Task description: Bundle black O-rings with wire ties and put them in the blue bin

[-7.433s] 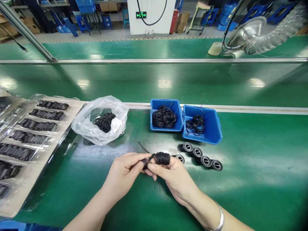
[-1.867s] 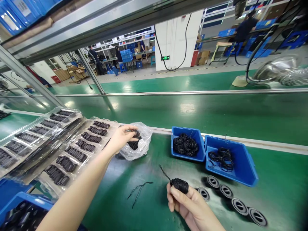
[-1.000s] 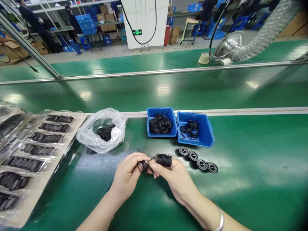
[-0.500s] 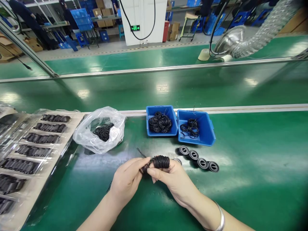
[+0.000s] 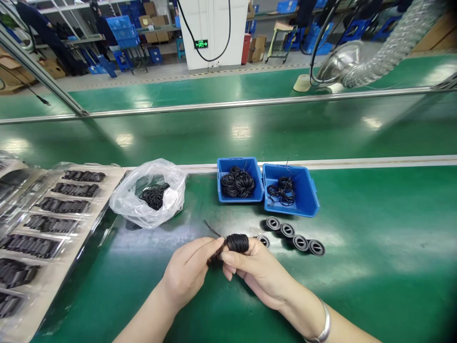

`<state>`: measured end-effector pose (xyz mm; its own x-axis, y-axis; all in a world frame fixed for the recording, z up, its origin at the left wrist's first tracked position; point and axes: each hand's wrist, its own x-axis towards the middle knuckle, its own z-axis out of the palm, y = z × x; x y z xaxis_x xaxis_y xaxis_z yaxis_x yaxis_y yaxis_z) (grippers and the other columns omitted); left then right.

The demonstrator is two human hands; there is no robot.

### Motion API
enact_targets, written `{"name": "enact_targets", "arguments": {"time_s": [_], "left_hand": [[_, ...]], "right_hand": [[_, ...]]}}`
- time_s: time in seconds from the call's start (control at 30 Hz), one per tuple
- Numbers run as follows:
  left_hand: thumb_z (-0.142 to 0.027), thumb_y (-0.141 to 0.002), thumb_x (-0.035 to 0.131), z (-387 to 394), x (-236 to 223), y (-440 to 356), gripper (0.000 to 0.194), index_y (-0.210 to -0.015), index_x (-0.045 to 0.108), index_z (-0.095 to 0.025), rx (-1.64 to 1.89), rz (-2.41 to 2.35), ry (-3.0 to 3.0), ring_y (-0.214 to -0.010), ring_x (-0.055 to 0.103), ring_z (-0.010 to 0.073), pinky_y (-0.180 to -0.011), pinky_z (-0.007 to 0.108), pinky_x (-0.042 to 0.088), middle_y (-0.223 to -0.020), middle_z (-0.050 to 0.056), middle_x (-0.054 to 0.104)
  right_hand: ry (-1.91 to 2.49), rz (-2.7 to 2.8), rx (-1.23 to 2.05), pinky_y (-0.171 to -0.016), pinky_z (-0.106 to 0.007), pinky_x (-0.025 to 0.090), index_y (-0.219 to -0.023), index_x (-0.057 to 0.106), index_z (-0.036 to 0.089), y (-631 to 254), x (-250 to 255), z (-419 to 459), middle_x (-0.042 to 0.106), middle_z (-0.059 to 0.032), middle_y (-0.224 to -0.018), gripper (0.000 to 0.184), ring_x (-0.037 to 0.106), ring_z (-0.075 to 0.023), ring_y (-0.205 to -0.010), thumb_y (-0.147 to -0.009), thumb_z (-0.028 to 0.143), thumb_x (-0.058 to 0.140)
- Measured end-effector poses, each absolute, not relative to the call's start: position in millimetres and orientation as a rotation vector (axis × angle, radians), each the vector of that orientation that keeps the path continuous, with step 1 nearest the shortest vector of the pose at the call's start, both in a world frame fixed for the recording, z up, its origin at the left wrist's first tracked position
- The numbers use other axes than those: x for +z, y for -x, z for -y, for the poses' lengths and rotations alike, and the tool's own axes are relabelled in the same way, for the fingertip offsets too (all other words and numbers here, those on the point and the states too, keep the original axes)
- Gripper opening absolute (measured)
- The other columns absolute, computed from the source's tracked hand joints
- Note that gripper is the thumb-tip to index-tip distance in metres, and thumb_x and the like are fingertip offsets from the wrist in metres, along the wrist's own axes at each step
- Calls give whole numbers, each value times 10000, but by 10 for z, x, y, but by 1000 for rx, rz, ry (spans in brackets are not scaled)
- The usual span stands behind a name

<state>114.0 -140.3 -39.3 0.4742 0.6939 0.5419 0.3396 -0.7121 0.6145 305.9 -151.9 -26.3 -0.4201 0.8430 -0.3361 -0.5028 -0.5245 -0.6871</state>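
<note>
A tight bundle of thin black rubber rings (image 5: 236, 242) is pinched between both of my hands above the green bench. My left hand (image 5: 187, 272) closes its fingers on the bundle's left end, where a thin black tie strand (image 5: 211, 229) sticks out. My right hand (image 5: 255, 271) closes thumb and fingers on the right part of the bundle. A silver bangle circles my right wrist. Just right of my hands lies a row of several round black caps (image 5: 293, 239).
Two blue bins (image 5: 307, 205) holding black rings stand behind the caps. A clear plastic bag (image 5: 137, 209) of rings lies to the left. Clear blister trays (image 5: 53, 228) of black parts fill the left side. A green conveyor belt (image 5: 250, 133) runs beyond the bench.
My left hand came back from the plastic bag and joined my right hand on the ring bundle. In the last half second the bundle has been pressed more tightly together.
</note>
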Motion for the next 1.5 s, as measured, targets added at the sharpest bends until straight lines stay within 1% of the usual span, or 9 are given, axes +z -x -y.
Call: {"name": "enact_targets", "arguments": {"time_s": [0.17,0.43,0.6,0.7,0.9,1.1,1.17,1.33,1.5], "left_hand": [[37,-902,498,1406,-289,-1171,486,-1302,636,-203,1210,-922,-2305,-887,731,181,-808,266,607,-993,108,767],[-15,-916,529,1381,-294,-1200,428,-1290,640,-191,1209,-906,-2299,-859,729,196,-764,279,609,-945,116,766],[26,-894,516,1407,-277,-1174,466,-1260,656,-226,1202,-910,-2184,-871,724,175,-778,261,587,-963,84,766],[-21,-926,505,1413,-288,-1139,402,-1182,692,-268,1204,-1091,-1942,-862,732,178,-848,309,571,-896,32,779],[-195,-958,567,1375,-310,-1116,225,-1106,722,-264,1024,-1293,-1550,-795,763,202,-778,332,601,-978,39,786],[-130,-928,598,1385,-258,-1131,274,-1114,734,-276,1010,-1222,-1795,-772,752,179,-780,291,577,-873,15,796],[-91,-910,599,1384,-243,-1140,309,-1122,739,-269,1030,-1212,-1923,-779,747,179,-762,276,575,-865,19,800],[-13,-864,596,1376,-249,-1168,388,-1149,735,-237,1083,-1137,-2145,-852,751,192,-757,255,583,-964,60,803],[7,-875,565,1370,-270,-1160,402,-1168,722,-220,1057,-1077,-2160,-839,749,173,-749,236,583,-951,66,797]], "right_hand": [[827,552,2046,-606,-258,448,-695,696,148,-3044,-230,1520,515,36,-580,277,479,-106,-569,-732,366,862],[857,679,1976,-639,-263,442,-781,754,144,-3031,-275,1539,641,-3,-713,245,525,-108,-611,-714,345,877],[858,652,1978,-626,-239,433,-759,737,142,-3045,-286,1527,622,10,-670,218,528,-96,-598,-734,313,871],[815,570,1965,-610,-229,463,-780,729,151,-3059,-273,1512,604,19,-669,184,539,-93,-595,-773,294,845],[794,506,1966,-712,-277,557,-890,753,154,-3073,-244,1487,722,-77,-923,199,684,-180,-818,-797,316,822],[938,668,1814,-679,-264,492,-713,724,162,-3061,-275,1489,639,-1,-637,236,584,-135,-657,-805,362,810],[1015,747,1748,-697,-274,487,-670,736,165,-3045,-291,1500,645,-7,-642,243,587,-150,-692,-779,361,828],[1096,796,1719,-627,-280,491,-786,803,195,-3010,-325,1531,656,7,-645,210,551,-134,-615,-685,359,885],[1071,803,1760,-619,-257,468,-685,765,181,-3025,-293,1521,646,6,-638,196,543,-123,-623,-709,343,872]]}}
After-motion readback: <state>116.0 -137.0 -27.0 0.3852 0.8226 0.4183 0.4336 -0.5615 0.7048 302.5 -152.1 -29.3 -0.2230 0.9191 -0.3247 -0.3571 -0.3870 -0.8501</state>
